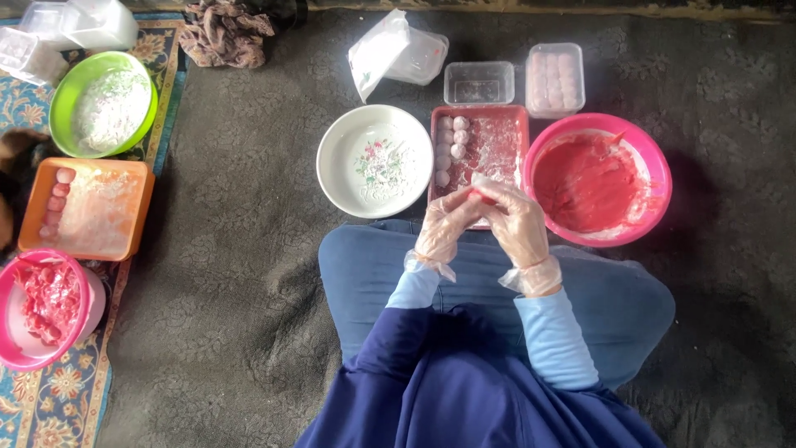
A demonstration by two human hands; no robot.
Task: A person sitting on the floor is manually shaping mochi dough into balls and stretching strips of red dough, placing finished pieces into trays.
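Observation:
My left hand (444,226) and my right hand (516,222), both in thin clear plastic gloves, are pressed together over the near edge of a red floured tray (497,149). Between the fingertips they pinch a small piece of pink dough (478,189). Several floured dough balls (452,149) lie in rows along the tray's left side. A pink bowl (655,166) of red paste stands just right of my right hand. Left of my left hand sits a white floral dish (377,162).
Clear plastic boxes (479,81), one filled with pale balls (555,79), stand behind the tray. At the far left are a green bowl of white flour (101,104), an orange tray with balls (87,207) and a pink bowl of red filling (41,307). A grey mat covers the floor.

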